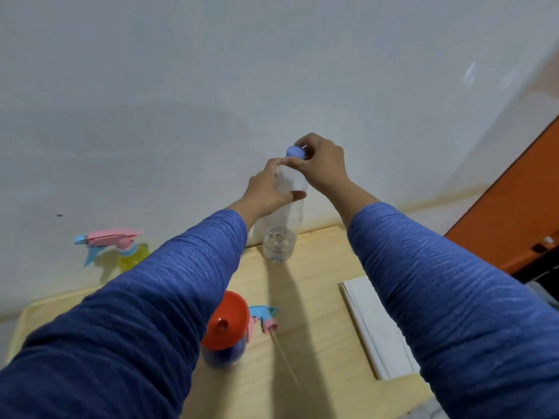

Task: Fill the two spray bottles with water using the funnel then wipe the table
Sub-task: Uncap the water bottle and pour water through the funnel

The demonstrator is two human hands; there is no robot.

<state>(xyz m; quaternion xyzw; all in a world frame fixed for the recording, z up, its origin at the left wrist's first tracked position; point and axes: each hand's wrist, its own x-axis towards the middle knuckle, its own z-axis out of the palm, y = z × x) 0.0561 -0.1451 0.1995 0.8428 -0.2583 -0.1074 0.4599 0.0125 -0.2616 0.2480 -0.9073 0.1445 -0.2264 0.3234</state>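
Note:
A clear plastic water bottle (279, 241) stands upright at the far edge of the wooden table (320, 297). My left hand (266, 189) grips its upper body. My right hand (323, 164) pinches its blue cap (295, 152). A red funnel (225, 320) sits in the mouth of a dark blue spray bottle (222, 355) near the table's middle. Its pink and blue spray head (264, 319) with a long tube lies on the table beside it. A yellow spray bottle (133, 257) with a pink and blue trigger head stands at the far left, partly hidden by my left sleeve.
A white folded cloth or paper stack (378, 322) lies on the right side of the table. A white wall (211, 86) rises right behind the table. An orange surface (514, 207) stands at the far right.

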